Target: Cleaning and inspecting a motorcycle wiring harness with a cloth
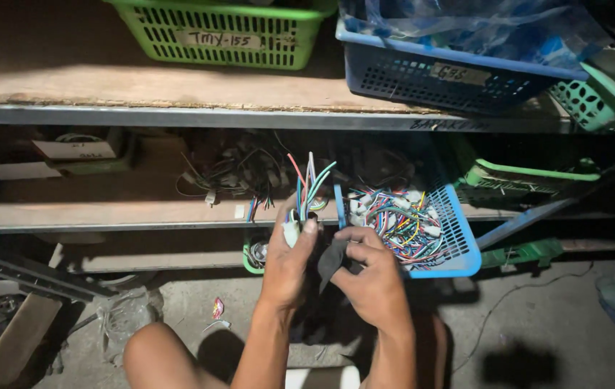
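My left hand (287,263) grips a small white plug connector (292,232) with several coloured wires (309,184) fanning upward from it. My right hand (371,275) pinches a dark strip, probably tape or sleeve (332,261), just right of the connector. Both hands are held close together in front of the lower shelf. Right behind them, a blue plastic basket (459,245) tilts forward, filled with several coloured wire harnesses and white connectors (394,220).
A wooden top shelf (178,90) carries a green basket (228,32), a blue basket with plastic bags (459,68) and another green basket (595,97). The lower shelf holds loose black wiring (239,173), small boxes (77,150) and a green tray (523,176). My knees (167,353) rest above the concrete floor.
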